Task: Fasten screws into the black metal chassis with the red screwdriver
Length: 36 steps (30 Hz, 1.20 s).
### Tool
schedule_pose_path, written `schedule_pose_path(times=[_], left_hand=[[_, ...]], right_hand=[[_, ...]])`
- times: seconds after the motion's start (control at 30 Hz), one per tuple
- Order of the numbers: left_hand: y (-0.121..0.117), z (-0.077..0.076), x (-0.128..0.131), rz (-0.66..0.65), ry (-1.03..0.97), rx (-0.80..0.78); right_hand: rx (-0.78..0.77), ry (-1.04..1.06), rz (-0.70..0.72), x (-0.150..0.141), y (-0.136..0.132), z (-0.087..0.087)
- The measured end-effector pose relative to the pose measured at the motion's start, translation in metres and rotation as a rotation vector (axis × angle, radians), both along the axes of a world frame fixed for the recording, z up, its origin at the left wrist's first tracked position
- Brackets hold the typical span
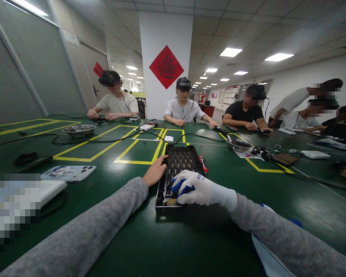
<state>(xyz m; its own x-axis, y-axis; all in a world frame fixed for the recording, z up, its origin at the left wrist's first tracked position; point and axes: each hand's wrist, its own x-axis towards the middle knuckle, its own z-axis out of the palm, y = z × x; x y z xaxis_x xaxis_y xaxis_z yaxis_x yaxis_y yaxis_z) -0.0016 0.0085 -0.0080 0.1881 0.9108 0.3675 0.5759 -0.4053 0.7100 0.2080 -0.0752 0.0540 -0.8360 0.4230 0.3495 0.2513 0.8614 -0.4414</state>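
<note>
A long black case (161, 196) lies on the green table in front of me, with rows of small metal bits (181, 159) standing in it. My bare left hand (155, 171) holds the case by its left wall; the thumb rests on the rim, while the other fingers are mostly hidden. Over the near part of the case is my right hand (194, 187), in a white glove with blue fingertips. Its fingers are curled down among the contents, and whatever they pinch is hidden. Beside the case's right wall lies a red and black tool (203, 164).
A patterned phone (69, 173) and a white box (53, 191) lie to my left. Metal bowls (79, 130) stand farther off, left and right. Black cables (123, 135) cross the table (118, 246). Several people sit opposite and to the right.
</note>
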Motion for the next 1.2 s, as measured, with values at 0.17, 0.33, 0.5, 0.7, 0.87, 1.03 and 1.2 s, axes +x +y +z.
schedule_pose_path(times=[0.17, 0.33, 0.5, 0.7, 0.87, 1.03, 1.2], left_hand=[[0.001, -0.002, -0.001, 0.002, -0.002, -0.008], [0.002, -0.003, -0.001, -0.012, -0.056, -0.015], [0.008, 0.000, -0.002, 0.177, -0.593, 0.034], [0.018, 0.006, -0.018, 0.092, -1.320, -0.168], [0.016, 0.008, -0.021, -0.059, -1.486, -0.200], [0.015, 0.007, -0.015, -0.020, -1.325, -0.129], [0.014, 0.002, -0.015, 0.142, -0.967, 0.021]], right_hand=[[-0.005, -0.007, -0.021, 0.000, -0.002, 0.003], [0.044, -0.009, -0.015, -0.001, -0.002, 0.000], [0.029, -0.009, -0.012, 0.000, 0.000, -0.002], [0.008, -0.003, -0.020, 0.001, 0.000, -0.002], [0.012, -0.014, -0.037, 0.001, -0.001, -0.002], [0.009, -0.022, -0.043, 0.000, 0.000, -0.003], [0.004, -0.013, -0.038, 0.001, -0.001, -0.002]])
